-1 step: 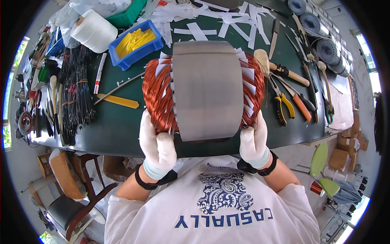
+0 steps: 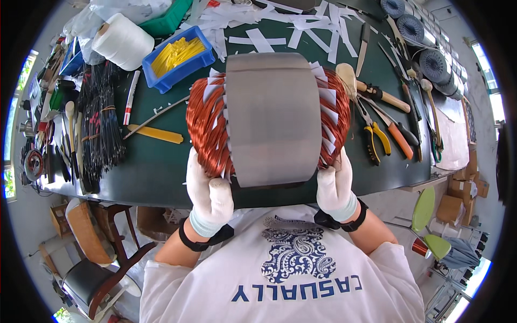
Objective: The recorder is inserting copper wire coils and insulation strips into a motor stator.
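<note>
Fingers of the gloved left hand [image 2: 209,196] and right hand [image 2: 335,188] hold the stator [image 2: 273,107] between them, its long axis running left to right. Since the earlier frame it sits marginally further left, grip unchanged. Smooth grey steel [image 2: 273,134] bands its middle; glossy copper coils [image 2: 199,121] bulge beside the fingers. Beyond the left fingers lies a blue bin [image 2: 186,73].

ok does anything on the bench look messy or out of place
The white strips lie loose and crisscrossed at the far side of the bench, untidy compared with the yellow pieces gathered in the blue tray. The held copper-wound cylinder shows no obvious damage.
</note>
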Motion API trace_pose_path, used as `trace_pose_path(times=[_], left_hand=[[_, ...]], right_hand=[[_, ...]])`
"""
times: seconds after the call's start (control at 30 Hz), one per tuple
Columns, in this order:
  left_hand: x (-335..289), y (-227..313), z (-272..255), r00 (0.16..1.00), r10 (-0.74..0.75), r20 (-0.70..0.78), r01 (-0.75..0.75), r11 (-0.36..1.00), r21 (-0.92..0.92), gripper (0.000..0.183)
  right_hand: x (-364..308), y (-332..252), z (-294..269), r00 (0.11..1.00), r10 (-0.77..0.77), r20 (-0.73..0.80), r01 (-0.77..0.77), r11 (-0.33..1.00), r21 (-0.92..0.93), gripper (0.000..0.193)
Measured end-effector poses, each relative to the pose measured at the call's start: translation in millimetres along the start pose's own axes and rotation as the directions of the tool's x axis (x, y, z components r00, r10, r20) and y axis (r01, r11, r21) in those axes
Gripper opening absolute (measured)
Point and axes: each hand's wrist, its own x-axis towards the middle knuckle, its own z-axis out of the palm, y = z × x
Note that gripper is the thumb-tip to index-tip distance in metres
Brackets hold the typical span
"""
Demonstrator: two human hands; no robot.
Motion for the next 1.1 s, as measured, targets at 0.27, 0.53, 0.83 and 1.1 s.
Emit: trace_pose_path(times=[0.27,0.53,0.83,1.1], left_hand=[[-2.7,-9.1,-10.3,0.995,0.027,-0.1,-0.005,0.977,0.215,0.078],[-10.3,-15.1,-18.4,0.957,0.042,-0.286,0.13,0.821,0.557,0.081],[-19.3,-36.5,-24.2,0.985,-0.075,-0.152,0.106,0.973,0.205,0.085],[-6.5,-8.0,1.6,0.992,-0.084,-0.094,0.074,0.991,-0.113,0.075]], right_hand=[[3.0,5.6,1.1,0.998,-0.012,-0.067,0.007,0.996,-0.085,0.058],[12.0,-5.7,-1.1,0.994,0.111,0.003,-0.11,0.985,0.132,0.031],[-8.3,4.8,-0.6,0.986,0.162,0.032,-0.165,0.982,0.09,0.056],[-9.4,7.8,14.7,0.99,0.119,-0.072,-0.108,0.985,0.136,0.062]])
